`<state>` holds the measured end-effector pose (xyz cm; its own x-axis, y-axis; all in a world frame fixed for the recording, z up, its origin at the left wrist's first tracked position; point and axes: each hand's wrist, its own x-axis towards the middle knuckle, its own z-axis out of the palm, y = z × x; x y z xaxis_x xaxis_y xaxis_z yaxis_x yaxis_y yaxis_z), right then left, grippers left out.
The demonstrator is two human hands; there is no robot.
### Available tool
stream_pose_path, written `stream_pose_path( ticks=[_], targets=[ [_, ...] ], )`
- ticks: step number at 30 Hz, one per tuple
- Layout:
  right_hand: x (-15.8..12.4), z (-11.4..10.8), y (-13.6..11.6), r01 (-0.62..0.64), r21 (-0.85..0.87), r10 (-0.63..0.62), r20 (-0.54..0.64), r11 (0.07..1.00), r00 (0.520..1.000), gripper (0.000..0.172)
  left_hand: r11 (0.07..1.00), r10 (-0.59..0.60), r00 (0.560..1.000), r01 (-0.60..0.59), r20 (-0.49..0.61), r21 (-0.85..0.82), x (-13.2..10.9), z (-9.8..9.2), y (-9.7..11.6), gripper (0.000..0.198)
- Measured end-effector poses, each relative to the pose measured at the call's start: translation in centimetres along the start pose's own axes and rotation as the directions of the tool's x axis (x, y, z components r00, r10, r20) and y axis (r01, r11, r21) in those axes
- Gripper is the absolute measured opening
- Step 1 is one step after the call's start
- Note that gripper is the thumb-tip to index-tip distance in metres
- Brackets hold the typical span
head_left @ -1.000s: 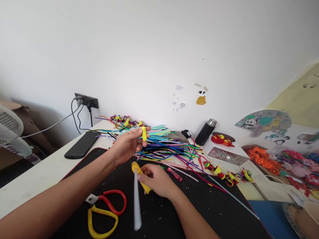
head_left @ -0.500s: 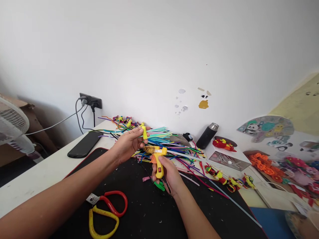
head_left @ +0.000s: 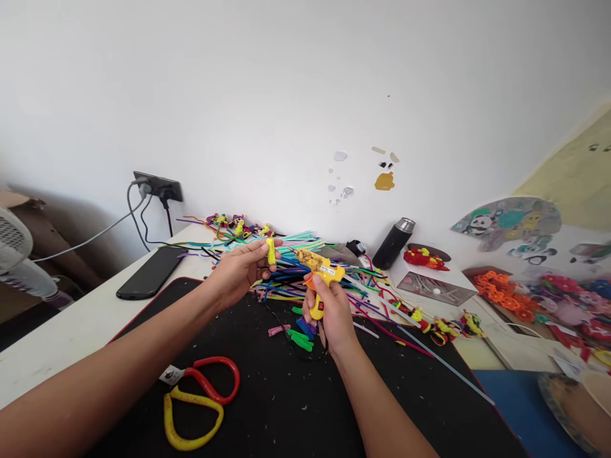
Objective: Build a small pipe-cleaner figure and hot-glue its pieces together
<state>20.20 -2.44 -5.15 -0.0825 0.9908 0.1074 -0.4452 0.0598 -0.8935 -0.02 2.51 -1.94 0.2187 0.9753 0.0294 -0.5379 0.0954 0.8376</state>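
Observation:
My left hand [head_left: 241, 270] pinches a small yellow pipe-cleaner piece [head_left: 270, 250] upright between thumb and fingers, above the black mat [head_left: 267, 394]. My right hand [head_left: 330, 313] grips the handle of a yellow glue gun [head_left: 321, 272], whose stained nozzle points left toward the yellow piece, a short gap away. Behind both hands lies a heap of coloured pipe cleaners [head_left: 315, 273]. A few short green, pink and blue offcuts [head_left: 298, 334] lie on the mat under the right hand.
Red and yellow scissors [head_left: 198, 401] lie on the mat at front left. A black phone [head_left: 150, 272] rests on the white table, near a wall socket [head_left: 157, 187] with cables. A dark flask [head_left: 392, 243], small pipe-cleaner figures [head_left: 443, 327] and orange and pink craft pieces [head_left: 506, 299] fill the right side. A fan [head_left: 16, 254] stands far left.
My right hand lifted the glue gun off the mat, turned it upright and brought its nozzle up toward the yellow piece. My left hand stayed almost still.

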Motion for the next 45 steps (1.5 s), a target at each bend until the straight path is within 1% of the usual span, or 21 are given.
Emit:
stream_pose_path(
  ticks=[3,5,8,12,18,21,25,28,31,38,40,43,45],
  targets=[
    [-0.5,0.6,-0.4,0.025,-0.067,-0.023,0.019,0.997,1.0,0.051,0.999,-0.05,0.999,0.05,0.005,0.019,0.0,0.0,-0.6,0.025],
    [-0.8,1.0,-0.5,0.011,-0.138,-0.009,0.021,0.99,1.0,0.057,0.997,-0.072,0.997,0.072,0.009,0.033,0.0,0.1,-0.9,0.026],
    [-1.1,1.4,-0.6,0.003,-0.278,-0.013,-0.032,0.961,0.999,0.059,0.996,-0.077,0.997,0.076,0.017,0.047,0.0,0.3,-1.0,0.025],
    [-1.1,1.3,-0.6,0.009,-0.366,-0.041,-0.08,0.931,0.996,0.056,0.997,-0.063,0.997,0.062,0.039,0.041,-0.1,0.4,-1.2,0.026],
    [-1.0,0.8,-0.1,0.046,-0.492,-0.097,-0.077,0.869,0.992,0.053,0.996,-0.044,0.998,0.04,0.045,0.083,-0.2,0.4,-1.5,0.021],
    [-1.0,0.6,0.4,0.065,-0.528,-0.118,-0.067,0.847,0.991,0.05,0.989,-0.031,0.999,0.025,0.042,0.145,-0.3,0.4,-1.4,0.025],
    [-0.9,0.3,0.9,0.066,-0.565,-0.102,-0.032,0.822,0.994,0.047,0.973,-0.005,0.999,-0.003,0.035,0.229,-0.5,0.4,-1.3,0.035],
    [-0.9,0.3,0.9,0.069,-0.569,-0.092,-0.012,0.82,0.996,0.046,0.963,0.015,0.999,-0.028,0.051,0.267,-0.6,0.4,-1.2,0.039],
    [-1.0,0.5,0.8,0.057,-0.537,-0.071,-0.005,0.842,0.997,0.047,0.961,0.023,0.998,-0.039,0.063,0.274,-0.6,0.3,-1.2,0.036],
    [-1.2,1.0,0.2,0.047,-0.481,-0.08,-0.046,0.875,0.996,0.051,0.974,0.023,0.999,-0.03,0.034,0.224,-0.4,0.1,-1.3,0.03],
    [-1.3,1.1,0.1,0.042,-0.474,-0.078,-0.056,0.879,0.995,0.052,0.983,0.031,0.999,-0.028,-0.014,0.179,-0.3,0.1,-1.4,0.03],
    [-1.2,1.1,-0.2,0.037,-0.416,-0.083,-0.093,0.908,0.992,0.054,0.997,0.044,0.988,-0.034,-0.146,0.069,-0.3,0.1,-1.5,0.035],
    [-1.0,1.0,-0.5,0.044,-0.355,-0.09,-0.115,0.934,0.989,0.056,1.0,0.013,0.983,-0.013,-0.181,0.003,-0.5,0.3,-1.7,0.035]
  ],
)
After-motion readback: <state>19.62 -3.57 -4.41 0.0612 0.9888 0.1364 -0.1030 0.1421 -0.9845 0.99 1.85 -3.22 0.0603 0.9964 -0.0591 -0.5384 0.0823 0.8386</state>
